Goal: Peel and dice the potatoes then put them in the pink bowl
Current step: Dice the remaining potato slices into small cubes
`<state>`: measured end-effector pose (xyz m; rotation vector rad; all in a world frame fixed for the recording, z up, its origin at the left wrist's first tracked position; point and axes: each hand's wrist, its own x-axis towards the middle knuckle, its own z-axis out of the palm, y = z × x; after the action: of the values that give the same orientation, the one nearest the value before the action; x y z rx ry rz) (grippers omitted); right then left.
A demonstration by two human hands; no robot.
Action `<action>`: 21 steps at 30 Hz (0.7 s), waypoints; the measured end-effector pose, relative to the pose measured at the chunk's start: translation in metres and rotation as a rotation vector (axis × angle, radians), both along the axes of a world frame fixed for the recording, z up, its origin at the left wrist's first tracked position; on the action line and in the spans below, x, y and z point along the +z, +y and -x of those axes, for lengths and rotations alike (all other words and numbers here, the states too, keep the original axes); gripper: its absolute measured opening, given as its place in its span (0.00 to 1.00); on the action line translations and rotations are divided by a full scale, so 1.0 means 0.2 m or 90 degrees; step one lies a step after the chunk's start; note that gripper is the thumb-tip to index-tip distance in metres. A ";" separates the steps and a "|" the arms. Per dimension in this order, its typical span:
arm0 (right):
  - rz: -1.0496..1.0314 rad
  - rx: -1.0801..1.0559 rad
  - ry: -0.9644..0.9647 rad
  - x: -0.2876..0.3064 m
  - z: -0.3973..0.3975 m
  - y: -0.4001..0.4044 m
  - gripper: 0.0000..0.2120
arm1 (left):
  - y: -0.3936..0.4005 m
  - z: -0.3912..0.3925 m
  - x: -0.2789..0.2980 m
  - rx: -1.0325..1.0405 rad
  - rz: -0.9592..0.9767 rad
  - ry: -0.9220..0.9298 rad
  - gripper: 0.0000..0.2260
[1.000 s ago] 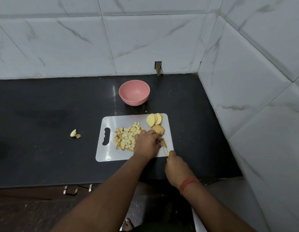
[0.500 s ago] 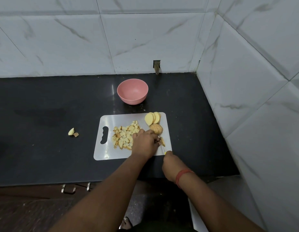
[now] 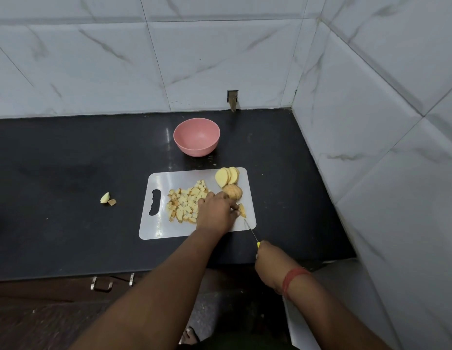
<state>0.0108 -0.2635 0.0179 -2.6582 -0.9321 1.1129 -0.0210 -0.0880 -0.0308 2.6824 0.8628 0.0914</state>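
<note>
Left hand (image 3: pixel 217 210) pinches a potato slice (image 3: pixel 242 210) on the cutting board (image 3: pixel 154 228), right hand (image 3: pixel 271 263) clamped on the knife (image 3: pixel 250 231) (pink bowl (image 3: pixel 196 136) unfilled): keep fingertips tucked, cut evenly.

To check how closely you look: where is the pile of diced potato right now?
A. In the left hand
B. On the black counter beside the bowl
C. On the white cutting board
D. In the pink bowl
C: the diced potato lies on the cutting board; the pink bowl holds none.
</note>
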 end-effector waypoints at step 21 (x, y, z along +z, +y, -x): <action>-0.109 -0.166 -0.012 -0.02 -0.11 0.06 0.10 | 0.07 -0.03 -0.02 -0.130 -0.036 -0.031 0.08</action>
<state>0.0332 -0.2506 0.0142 -2.5621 -0.6283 0.9078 -0.0143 -0.0732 -0.0354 2.7907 0.5758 0.1348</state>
